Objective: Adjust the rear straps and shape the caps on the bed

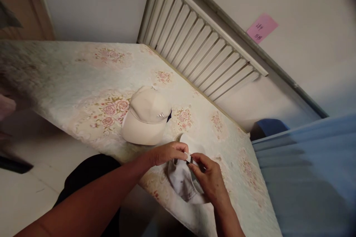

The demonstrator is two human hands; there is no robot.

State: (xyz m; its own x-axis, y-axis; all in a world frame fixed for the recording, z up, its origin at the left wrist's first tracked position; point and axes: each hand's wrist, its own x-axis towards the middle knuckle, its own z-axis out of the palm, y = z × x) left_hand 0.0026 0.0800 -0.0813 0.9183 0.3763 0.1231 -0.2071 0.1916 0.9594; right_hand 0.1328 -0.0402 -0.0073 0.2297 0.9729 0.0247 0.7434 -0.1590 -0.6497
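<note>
White cap point(182, 183) between left hand point(167, 153) and right hand point(207, 177), its strap point(189, 158) pinched by both, beside 1 beige cap point(146, 116).

Brightness: dim indoor light, soft and warm, with no hard glare anywhere.
Brightest part: the pale wall point(306, 55) and the slatted panel point(200, 52) at the upper right.
Shadows: the lower left is dark; the forearms are in shade; the beige cap point(146, 116) casts only a faint shadow on the flowered cover point(83, 77).
Sharpness: the centre is fairly clear; the left hand point(167, 153) and right hand point(208, 177) are slightly soft.
Edges: strong wide-angle bending, tilted lines, smeared left edge, dark top right corner.
Blur: the blue cloth point(308, 170) lacks detail.
</note>
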